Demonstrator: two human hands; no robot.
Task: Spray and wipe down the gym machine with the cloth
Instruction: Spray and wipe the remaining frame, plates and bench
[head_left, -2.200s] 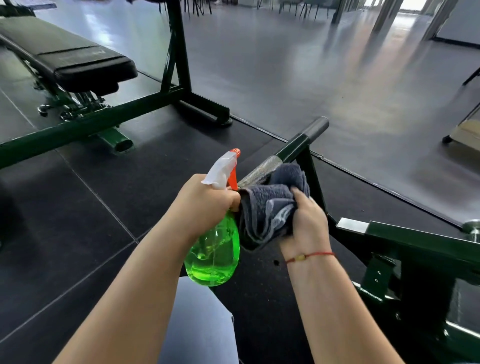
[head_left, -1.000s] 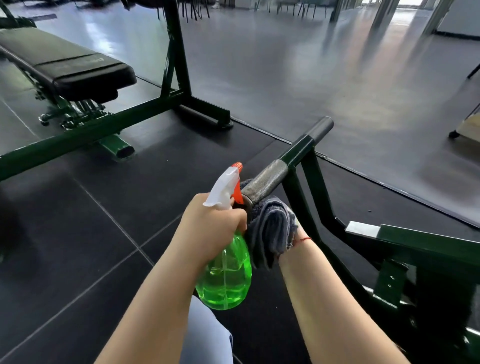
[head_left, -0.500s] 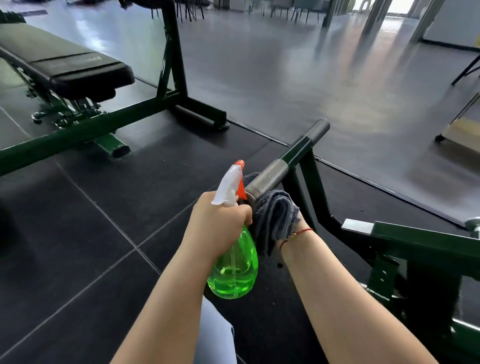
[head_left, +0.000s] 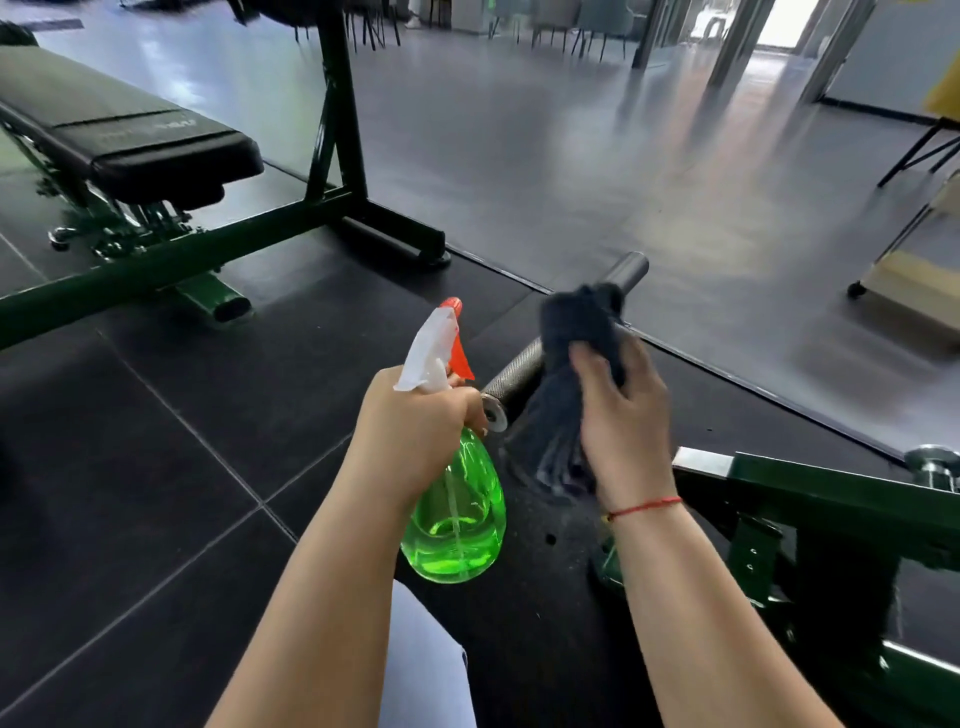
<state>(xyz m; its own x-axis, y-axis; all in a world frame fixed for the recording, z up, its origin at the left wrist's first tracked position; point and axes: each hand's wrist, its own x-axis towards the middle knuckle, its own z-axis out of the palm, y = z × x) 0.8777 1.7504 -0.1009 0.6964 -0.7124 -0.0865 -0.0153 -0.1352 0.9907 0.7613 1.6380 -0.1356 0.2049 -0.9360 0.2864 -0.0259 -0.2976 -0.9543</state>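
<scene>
Our left hand gripped the sprayer left of the bar, out of the way, while our right hand clutched the cloth over it to wipe.

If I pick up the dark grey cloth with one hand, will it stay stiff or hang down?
Probably floppy: the cloth bunches above the right hand and its lower folds hang loose. Likely light, since a few curled fingers hold it. It should not slip easily; the fabric looks soft and folds around the handle.
</scene>
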